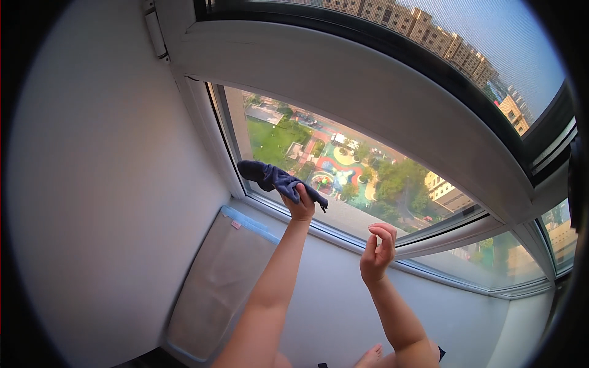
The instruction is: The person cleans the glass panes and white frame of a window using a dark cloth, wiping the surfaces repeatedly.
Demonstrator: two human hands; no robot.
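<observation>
My left hand (300, 204) is closed around a dark blue cloth (279, 181). The bunched cloth stretches up and left from my fingers, over the lower left part of the window pane (331, 144). A short end of it hangs out to the right of my hand. Whether the cloth presses on the glass, I cannot tell. My right hand (378, 253) is raised near the lower window frame, to the right of the cloth. Its fingers are loosely curled, with a gap to the thumb and nothing held.
A white wall (116, 153) rises on the left. Below the window, a beige padded panel with light blue edging (215, 285) leans in the corner. A thick white frame bar (343, 73) crosses above the pane, under a screened upper window. My bare foot (370, 356) shows at the bottom.
</observation>
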